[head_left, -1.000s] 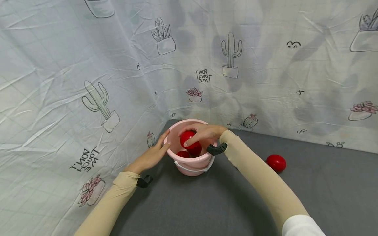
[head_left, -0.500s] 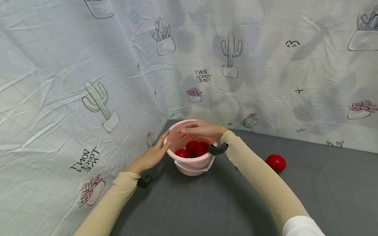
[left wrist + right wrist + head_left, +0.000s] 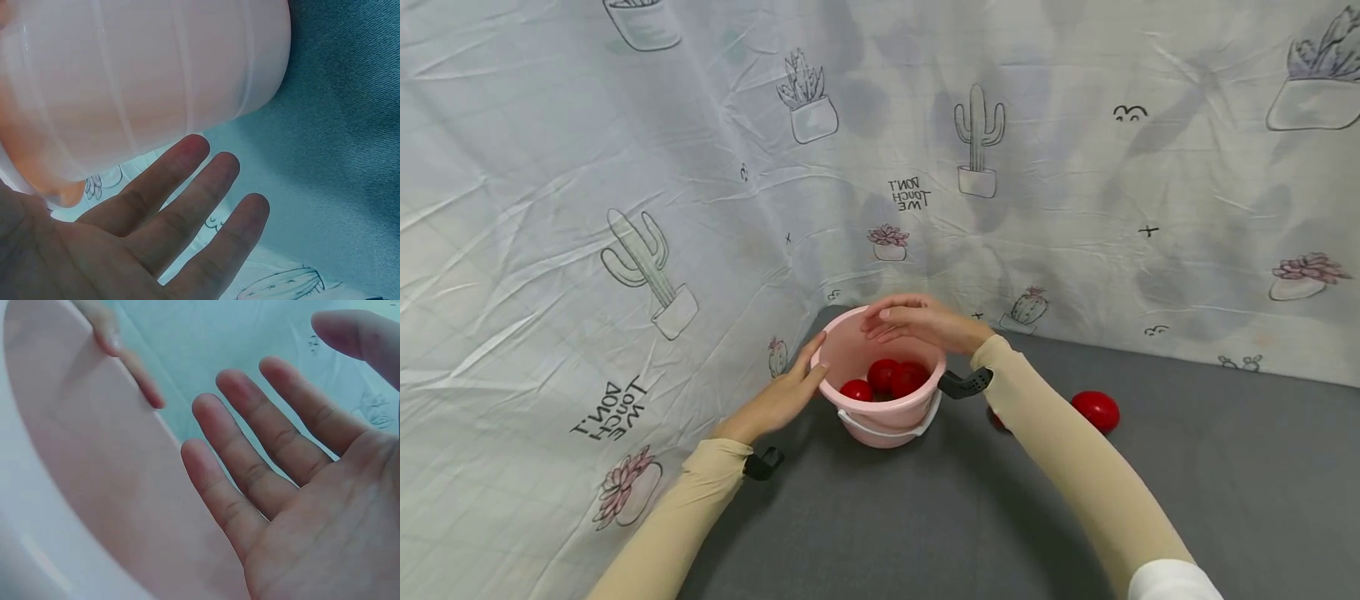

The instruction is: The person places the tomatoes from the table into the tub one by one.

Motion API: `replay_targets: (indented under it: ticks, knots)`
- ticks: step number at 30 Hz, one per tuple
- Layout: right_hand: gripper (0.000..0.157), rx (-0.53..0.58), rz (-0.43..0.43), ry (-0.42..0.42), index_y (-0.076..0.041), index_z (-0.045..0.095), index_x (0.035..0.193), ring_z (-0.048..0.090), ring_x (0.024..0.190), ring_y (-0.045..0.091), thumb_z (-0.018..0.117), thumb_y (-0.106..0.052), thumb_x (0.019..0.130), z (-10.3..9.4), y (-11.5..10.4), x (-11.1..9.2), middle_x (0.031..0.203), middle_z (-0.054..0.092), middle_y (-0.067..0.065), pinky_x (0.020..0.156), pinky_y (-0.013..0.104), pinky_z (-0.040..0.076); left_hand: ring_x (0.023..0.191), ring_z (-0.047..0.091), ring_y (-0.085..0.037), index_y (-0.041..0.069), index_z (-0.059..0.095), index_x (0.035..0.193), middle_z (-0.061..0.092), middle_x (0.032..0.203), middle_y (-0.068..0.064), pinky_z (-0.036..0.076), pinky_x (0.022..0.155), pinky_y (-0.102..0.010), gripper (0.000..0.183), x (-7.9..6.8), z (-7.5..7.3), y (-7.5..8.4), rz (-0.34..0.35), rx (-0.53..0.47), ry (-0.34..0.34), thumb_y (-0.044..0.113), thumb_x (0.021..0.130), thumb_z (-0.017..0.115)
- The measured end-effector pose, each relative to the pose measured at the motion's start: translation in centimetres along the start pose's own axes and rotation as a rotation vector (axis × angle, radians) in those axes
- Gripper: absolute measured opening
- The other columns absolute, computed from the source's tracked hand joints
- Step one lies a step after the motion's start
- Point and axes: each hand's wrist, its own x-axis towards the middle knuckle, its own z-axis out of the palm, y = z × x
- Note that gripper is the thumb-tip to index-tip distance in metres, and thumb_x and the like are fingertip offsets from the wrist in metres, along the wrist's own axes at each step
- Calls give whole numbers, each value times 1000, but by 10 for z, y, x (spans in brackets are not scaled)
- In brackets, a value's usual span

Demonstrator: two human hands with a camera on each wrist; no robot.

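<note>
The pink bucket [image 3: 887,425] stands upright on the grey surface, its white handle hanging down in front. Inside lie a small red ball-like thing [image 3: 857,390] and two larger glossy red round things, one behind [image 3: 882,375] and one at right [image 3: 910,379]. My left hand [image 3: 782,402] rests its thumb and index finger at the left rim; the other fingers [image 3: 215,181] stretch straight along the outside wall. My right hand [image 3: 928,323] hovers over the far right of the bucket's mouth, holding nothing. In the right wrist view its fingers [image 3: 253,472] are spread and relaxed.
On the grey surface to the right sits another glossy red round thing [image 3: 1096,412]. A dark red one [image 3: 996,419] peeks out beside the right forearm, mostly hidden. White cloth [image 3: 1060,192] printed with cacti hangs at the back and left, close to the bucket.
The right hand has let go of a red round thing, which now lies in the bucket. It has then lifted slightly toward the far right rim. The left hand stays at the rim.
</note>
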Motion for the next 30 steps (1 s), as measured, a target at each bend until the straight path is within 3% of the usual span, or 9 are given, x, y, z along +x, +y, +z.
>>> replay_targets:
  ticks: [6, 11, 14, 20, 23, 26, 30]
  knots:
    - [34, 1, -78, 24, -3, 63, 130, 64, 123, 32, 53, -21, 104, -16, -12, -38, 127, 69, 10, 112, 48, 46, 142, 48, -38, 52, 0, 158, 38, 162, -9, 34, 115, -66, 63, -1, 1, -2, 6, 1, -1, 60, 105, 33]
    - [34, -14, -161, 76, 1, 59, 134, 66, 120, 23, 47, -16, 107, -38, -18, -92, 129, 68, 9, 107, 39, 51, 138, 53, -37, 52, 0, 158, 40, 161, -10, 35, 114, -65, 67, -2, 2, -4, 2, -11, -7, 68, 102, 32]
    - [36, -78, -154, 181, 5, 55, 136, 66, 120, 23, 45, -14, 108, -53, -16, -131, 128, 68, 7, 106, 34, 52, 137, 54, -36, 51, 0, 159, 39, 162, -11, 35, 114, -65, 65, -2, 2, -5, 2, -10, -6, 65, 104, 32]
    - [36, -294, -3, 541, -3, 56, 136, 66, 117, 14, 49, -24, 108, -63, 0, -213, 125, 69, -3, 100, 19, 51, 140, 51, -38, 51, -2, 159, 33, 165, -10, 34, 114, -66, 62, -1, 1, -5, 10, -14, -12, 57, 107, 32]
    - [36, -295, -3, 641, 1, 54, 137, 66, 117, 13, 48, -20, 108, -61, 15, -249, 124, 68, -3, 98, 16, 50, 144, 45, -40, 50, -3, 159, 27, 167, -9, 33, 114, -68, 63, 0, 0, -6, 26, -19, -21, 57, 107, 31]
    - [36, -320, -13, 732, 1, 52, 140, 65, 116, 8, 48, -16, 108, -57, 31, -276, 126, 67, -7, 97, 12, 47, 146, 42, -40, 49, -4, 159, 20, 170, -7, 33, 114, -68, 64, 0, 0, -7, 39, -32, -31, 59, 106, 30]
    - [41, -429, 39, 852, -8, 50, 146, 60, 118, -6, 52, -19, 107, -51, 52, -291, 132, 63, -15, 95, 6, 43, 146, 42, -39, 51, -4, 158, 17, 170, -3, 33, 114, -69, 64, 0, 0, -6, 26, -38, -22, 60, 106, 31]
